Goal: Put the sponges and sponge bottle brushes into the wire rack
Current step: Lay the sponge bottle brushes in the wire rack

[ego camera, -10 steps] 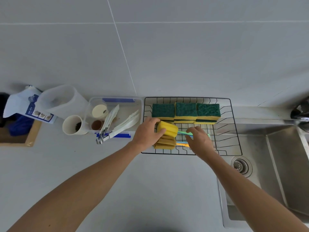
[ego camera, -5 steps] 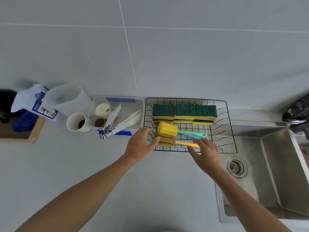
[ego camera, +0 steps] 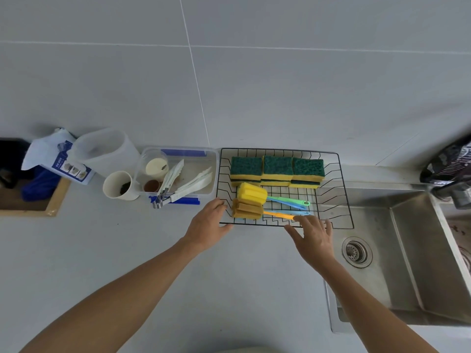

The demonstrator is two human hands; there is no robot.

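Head view: wire rack [ego camera: 342, 189] sits at 12 o'clock w/ sponges [ego camera: 277, 169] along its far side, bottle brushes [ego camera: 251, 201] stacked nearer. Left hand [ego camera: 207, 225] at rack's 7 o'clock corner, fingers relaxed, holding nothing. Right hand [ego camera: 312, 236] at 6 o'clock edge, fingers spread.

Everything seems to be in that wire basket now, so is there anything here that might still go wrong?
Possibly. The wire rack seems to sit with its right end at the sink edge, so a nudge from the left hand or right hand, both close to its front rim, might shift it toward the basin. The bottle brushes lie piled, handles loose on the wires; the top one may roll off or a handle could slip through.
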